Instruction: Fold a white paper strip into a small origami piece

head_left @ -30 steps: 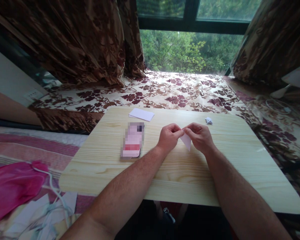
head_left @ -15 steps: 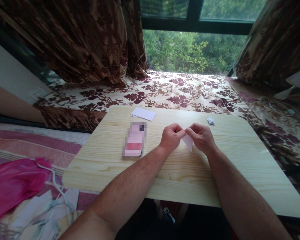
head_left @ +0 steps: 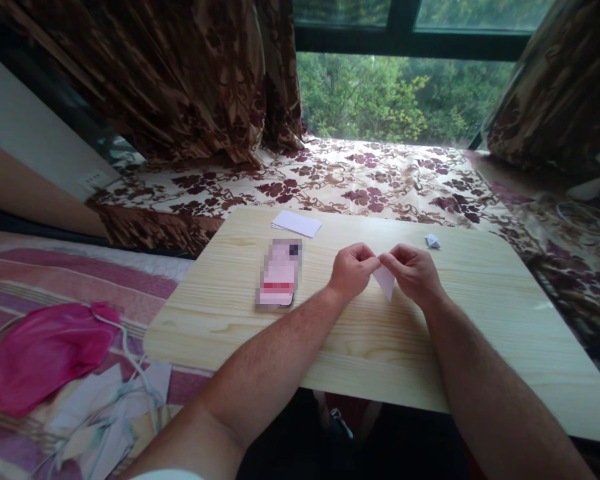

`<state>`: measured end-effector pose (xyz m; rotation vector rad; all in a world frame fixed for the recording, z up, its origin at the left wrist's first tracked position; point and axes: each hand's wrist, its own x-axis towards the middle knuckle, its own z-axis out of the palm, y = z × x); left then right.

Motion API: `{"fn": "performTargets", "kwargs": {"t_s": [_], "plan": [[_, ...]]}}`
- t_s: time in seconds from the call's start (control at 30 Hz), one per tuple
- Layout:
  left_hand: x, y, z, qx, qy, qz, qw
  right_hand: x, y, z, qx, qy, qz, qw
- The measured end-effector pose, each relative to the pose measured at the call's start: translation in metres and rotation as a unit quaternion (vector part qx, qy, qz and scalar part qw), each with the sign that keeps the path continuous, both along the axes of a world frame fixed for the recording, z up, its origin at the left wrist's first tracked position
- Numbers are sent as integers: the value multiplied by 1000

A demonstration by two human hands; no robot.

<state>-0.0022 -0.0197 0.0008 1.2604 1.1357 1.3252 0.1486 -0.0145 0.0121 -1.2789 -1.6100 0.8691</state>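
Over the middle of a pale wooden table point(head_left: 360, 347), my left hand point(head_left: 351, 269) and my right hand point(head_left: 416, 273) pinch the top of a small folded piece of white paper point(head_left: 385, 283). Its pointed lower end hangs down between the two hands. Fingers of both hands are curled closed on the paper's upper edge. A phone point(head_left: 280, 273) lies flat on the table just left of my left hand.
A small stack of white paper sheets point(head_left: 297, 223) lies at the table's far edge. A tiny folded paper piece point(head_left: 433, 241) sits at the far right. A floral cloth point(head_left: 360, 180) covers the window ledge behind. A pink bag point(head_left: 40, 353) and a white cable lie on the bed at left.
The view has shifted a little to the left, so everything sits further right in the picture. Both hands keep the same pinch on the paper.
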Motion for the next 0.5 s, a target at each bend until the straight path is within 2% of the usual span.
{"fn": "performTargets", "kwargs": {"t_s": [0.5], "plan": [[-1,1,0,-9,-12,15,1000,1,-3,7,-26,18,7,999]]}}
